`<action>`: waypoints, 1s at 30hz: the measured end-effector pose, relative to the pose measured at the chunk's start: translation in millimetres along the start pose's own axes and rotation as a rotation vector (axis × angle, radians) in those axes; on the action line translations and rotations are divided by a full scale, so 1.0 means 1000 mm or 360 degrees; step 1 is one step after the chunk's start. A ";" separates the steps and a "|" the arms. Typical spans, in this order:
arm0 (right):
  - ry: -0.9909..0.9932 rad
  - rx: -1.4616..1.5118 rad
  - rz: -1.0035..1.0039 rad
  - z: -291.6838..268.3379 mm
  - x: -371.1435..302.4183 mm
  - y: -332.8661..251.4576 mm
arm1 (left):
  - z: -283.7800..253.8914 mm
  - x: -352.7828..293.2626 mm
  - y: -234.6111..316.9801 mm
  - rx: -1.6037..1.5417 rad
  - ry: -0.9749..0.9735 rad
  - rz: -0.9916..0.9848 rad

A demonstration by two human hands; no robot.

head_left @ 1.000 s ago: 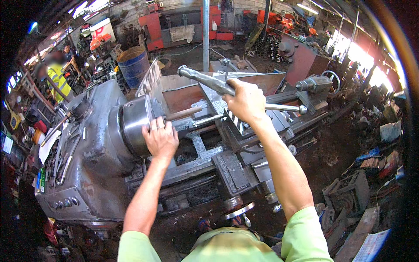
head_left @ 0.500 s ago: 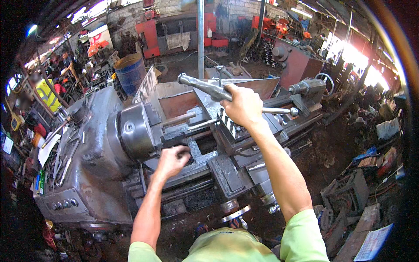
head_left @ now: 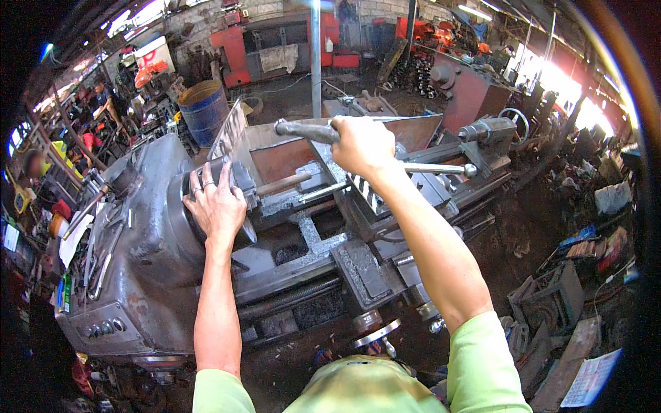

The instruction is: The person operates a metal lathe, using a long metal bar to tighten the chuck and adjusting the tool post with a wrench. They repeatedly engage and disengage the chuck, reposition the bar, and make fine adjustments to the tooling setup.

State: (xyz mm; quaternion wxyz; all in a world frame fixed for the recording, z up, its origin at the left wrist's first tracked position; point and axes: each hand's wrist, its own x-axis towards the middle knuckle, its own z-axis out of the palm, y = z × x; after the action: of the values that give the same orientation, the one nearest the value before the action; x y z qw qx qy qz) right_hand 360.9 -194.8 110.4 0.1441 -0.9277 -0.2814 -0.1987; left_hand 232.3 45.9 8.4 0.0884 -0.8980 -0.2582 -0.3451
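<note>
My left hand (head_left: 217,203) lies on top of the lathe chuck (head_left: 242,236), fingers spread and wearing rings. From the chuck a round metal rod (head_left: 284,184) sticks out over the lathe bed. My right hand (head_left: 365,143) is closed round a thick grey metal bar (head_left: 303,130), whose blunt far end points left, above the tool carriage. The part inside my fist is hidden. Beneath my right wrist sit a black-and-white striped block (head_left: 363,194) and a lever with a ball end (head_left: 441,168).
The headstock (head_left: 155,227) with loose tools on top stands at left. At right is the tailstock (head_left: 485,129); a handwheel (head_left: 377,333) juts out at the front. A blue drum (head_left: 203,113) and a steel post (head_left: 316,62) stand behind. Another person (head_left: 41,165) is at far left.
My left hand has moved up and left from above the bed onto the chuck, its fingers opening out. My right hand has shifted slightly left and up, still holding the bar.
</note>
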 end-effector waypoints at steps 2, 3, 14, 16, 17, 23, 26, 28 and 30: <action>-0.0014 0.0004 0.0053 0.003 0.005 -0.008 | 0.001 -0.004 0.000 0.0012 -0.0013 -0.0009; -0.0014 0.0014 0.0079 0.007 0.005 -0.013 | 0.000 -0.005 0.000 0.0021 -0.0017 -0.0006; 0.0035 0.0129 0.0080 -0.019 -0.047 0.012 | -0.004 0.031 -0.009 -0.0004 -0.0369 0.0070; 0.0288 0.0272 -0.0027 -0.039 -0.086 0.034 | 0.009 0.067 -0.018 -0.0141 -0.0623 0.0143; 0.0388 0.0347 -0.0058 -0.046 -0.107 0.046 | 0.019 0.087 -0.021 -0.0262 -0.0850 0.0105; 0.0635 0.1121 0.0664 -0.066 -0.294 0.093 | 0.097 0.176 -0.027 -0.0492 -0.1582 0.0645; 0.0840 0.1436 0.1120 -0.077 -0.377 0.094 | 0.117 0.188 -0.019 -0.0403 -0.1722 0.0852; 0.0851 0.1625 0.1273 -0.084 -0.424 0.090 | 0.122 0.188 -0.013 -0.0143 -0.1733 0.0747; 0.0975 0.1601 0.1276 -0.088 -0.458 0.086 | 0.120 0.186 -0.009 -0.0064 -0.1709 0.0700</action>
State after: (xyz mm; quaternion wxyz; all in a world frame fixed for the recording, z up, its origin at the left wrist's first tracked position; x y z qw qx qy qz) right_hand 36.0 -510.0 -31.2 0.6894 -0.6831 0.0772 -0.2283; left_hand 413.1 169.1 42.9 -0.0024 -0.9812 -0.0676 0.1805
